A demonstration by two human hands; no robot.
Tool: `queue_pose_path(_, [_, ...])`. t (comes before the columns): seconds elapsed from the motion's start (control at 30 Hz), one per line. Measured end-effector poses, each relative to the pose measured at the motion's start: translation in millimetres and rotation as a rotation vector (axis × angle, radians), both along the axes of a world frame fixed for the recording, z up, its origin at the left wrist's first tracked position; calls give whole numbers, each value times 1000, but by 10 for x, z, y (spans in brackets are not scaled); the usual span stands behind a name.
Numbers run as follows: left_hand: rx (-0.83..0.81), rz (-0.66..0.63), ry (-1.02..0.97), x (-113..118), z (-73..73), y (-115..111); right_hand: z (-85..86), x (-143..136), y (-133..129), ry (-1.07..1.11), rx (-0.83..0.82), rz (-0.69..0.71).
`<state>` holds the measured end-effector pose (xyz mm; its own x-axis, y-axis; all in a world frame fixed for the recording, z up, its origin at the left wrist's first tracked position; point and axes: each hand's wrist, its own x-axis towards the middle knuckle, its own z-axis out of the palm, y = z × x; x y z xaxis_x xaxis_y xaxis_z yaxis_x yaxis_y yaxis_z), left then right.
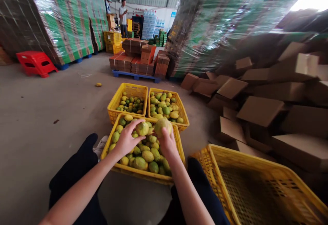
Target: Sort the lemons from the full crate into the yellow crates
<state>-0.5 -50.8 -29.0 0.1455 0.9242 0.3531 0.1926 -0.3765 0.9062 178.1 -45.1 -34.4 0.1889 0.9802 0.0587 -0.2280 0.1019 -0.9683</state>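
Observation:
Between the thumb and fingers of my left hand (128, 139) is a yellow-green lemon (142, 128). My right hand (169, 144) grips a larger, paler lemon (162, 126), slightly blurred. Both are held up over a yellow plastic crate (143, 175) full of green and yellow lemons (148, 156), which stands between my legs. Beyond it are two more yellow crates: the back left crate (111, 110) holds smaller, mostly green lemons (131, 106), and the back right crate (185, 117) holds larger yellow and green ones (166, 110).
A yellow crate (256, 161) stands at my right, beside a heap of cardboard boxes (260, 110). Ahead, flattened cartons (133, 64) lie on a blue pallet (135, 76). A red stool (36, 62) and wrapped stacks (69, 20) stand left. A person (123, 18) stands far back.

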Motion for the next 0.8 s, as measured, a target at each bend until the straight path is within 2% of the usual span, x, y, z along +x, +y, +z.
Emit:
queue_pose_path(0.1, [194,41,98,-28,21,-21,25,90,-33,-479,303,-118])
queue_pose_path(0.2, [278,57,124,-24,-5,-33,32,89,-77,-683,490,-180])
queue_pose_path(0.43, [310,29,126,29,-54,-32,64,61,-104,-796,610,-233])
queue_pose_path(0.63, [348,77,127,47,-67,-1,51,91,-90,-742,550,-232])
queue_pose_path(0.8, [362,50,118,53,-70,7,-2,107,-69,-706,516,-226])
